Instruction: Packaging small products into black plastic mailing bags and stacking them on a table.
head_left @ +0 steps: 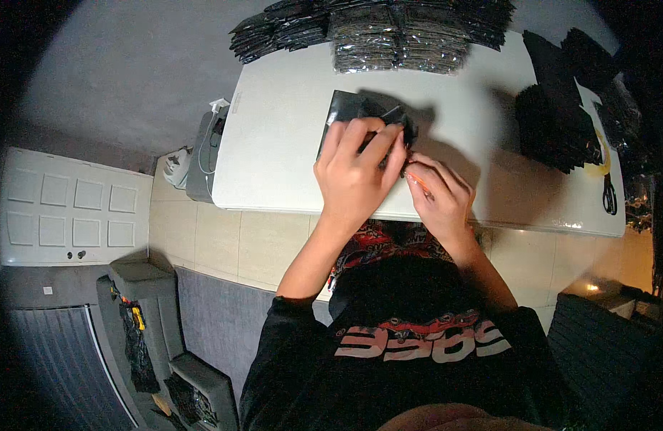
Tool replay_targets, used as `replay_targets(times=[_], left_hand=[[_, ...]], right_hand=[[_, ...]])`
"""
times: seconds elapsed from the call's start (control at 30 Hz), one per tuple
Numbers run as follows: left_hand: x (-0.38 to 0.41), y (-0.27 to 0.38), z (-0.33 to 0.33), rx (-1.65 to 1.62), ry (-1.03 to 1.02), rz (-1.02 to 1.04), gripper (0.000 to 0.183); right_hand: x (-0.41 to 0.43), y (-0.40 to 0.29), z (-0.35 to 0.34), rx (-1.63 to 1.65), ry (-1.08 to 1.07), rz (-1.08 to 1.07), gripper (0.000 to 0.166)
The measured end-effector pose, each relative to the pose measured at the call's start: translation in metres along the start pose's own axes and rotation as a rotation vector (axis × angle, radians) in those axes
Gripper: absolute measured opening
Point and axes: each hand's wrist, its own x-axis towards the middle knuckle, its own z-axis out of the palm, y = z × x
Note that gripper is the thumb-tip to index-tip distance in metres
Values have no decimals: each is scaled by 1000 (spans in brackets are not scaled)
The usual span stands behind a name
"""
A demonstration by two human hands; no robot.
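My left hand point(357, 164) is bent over a dark, glossy plastic packet point(343, 101) lying on the white table, its fingertips pinching the packet's right part. Close beside it, my right hand point(443, 189) has its fingers curled around a slim orange item point(419, 182), too small and covered to name. The fingertips of both hands nearly meet at the packet's lower right corner. Much of the packet is hidden under my left hand.
Stacks of clear-wrapped dark packets point(399, 46) line the table's point(277, 145) far edge. Black pieces point(555, 129) are heaped at the right, near black-handled scissors point(609, 196) and a yellow roll point(601, 161). A grey sofa point(148, 293) stands at lower left.
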Motion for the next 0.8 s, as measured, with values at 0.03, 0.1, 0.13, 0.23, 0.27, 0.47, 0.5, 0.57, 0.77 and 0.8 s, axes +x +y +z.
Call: replay_targets(times=[0.03,0.1,0.13,0.23,0.27,0.47,0.5,0.57,0.77,0.8], left_hand=[[0,2,1,-2,-1,0,17],[-2,6,4,-86,-6,65,18],[-6,8,5,-106,-13,97,19],[-23,7,6,-150,12,148,23],[-28,5,7,-155,9,152,23],[-30,0,8,-125,10,130,29],[-20,3,5,-118,-1,66,36],[-13,3,6,-111,-10,1,45],[-31,-21,36,-92,-99,-230,52],[-30,-20,39,-97,-93,-224,48]], right_hand=[[2,0,-2,-37,2,-25,21],[-5,6,6,24,45,156,20],[-6,10,8,87,88,336,19],[3,21,-1,564,113,764,17],[5,25,-2,585,157,742,18],[2,17,8,717,223,765,27],[2,18,10,718,221,764,27],[2,19,11,747,238,840,28],[4,26,11,781,178,1007,30],[4,30,9,779,178,1008,30]])
